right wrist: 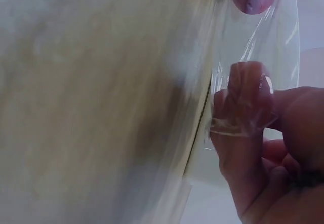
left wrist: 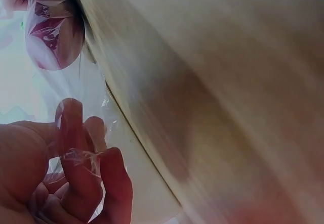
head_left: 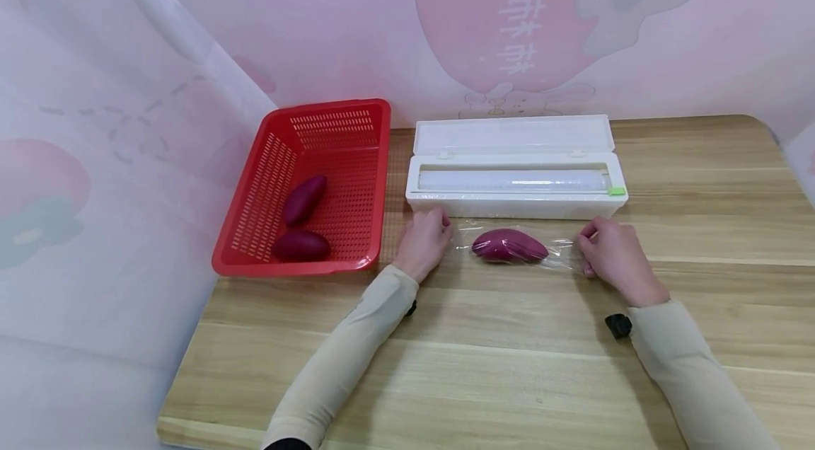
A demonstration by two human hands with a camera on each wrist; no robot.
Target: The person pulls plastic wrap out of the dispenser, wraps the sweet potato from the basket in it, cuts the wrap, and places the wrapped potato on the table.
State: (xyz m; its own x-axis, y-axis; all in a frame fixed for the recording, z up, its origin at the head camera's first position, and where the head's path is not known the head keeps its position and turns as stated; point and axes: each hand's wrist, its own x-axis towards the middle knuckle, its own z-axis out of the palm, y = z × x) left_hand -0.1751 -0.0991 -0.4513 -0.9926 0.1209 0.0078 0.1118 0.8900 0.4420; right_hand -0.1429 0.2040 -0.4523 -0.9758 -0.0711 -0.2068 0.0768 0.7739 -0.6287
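Note:
In the head view a purple sweet potato (head_left: 509, 245) lies wrapped in clear cling film (head_left: 562, 253) on the wooden table. The film stretches out past both its ends. My left hand (head_left: 423, 243) pinches the film's left end; the left wrist view shows film (left wrist: 81, 155) between the thumb and bent fingers. At the other end my right hand (head_left: 619, 259) grips the film, which in the right wrist view drapes over the fingertips (right wrist: 248, 95). Right behind stands a white cling film dispenser (head_left: 517, 206), its lid (head_left: 512, 135) raised and a film roll (head_left: 512, 180) inside.
A red plastic basket (head_left: 382, 181) stands to the left, close to my left hand, with two more purple sweet potatoes (head_left: 304, 199) in it. Patterned pale walls (head_left: 331, 25) border the table (head_left: 509, 379) at the back and left. The dispenser has a green tab (head_left: 616, 191) at its right end.

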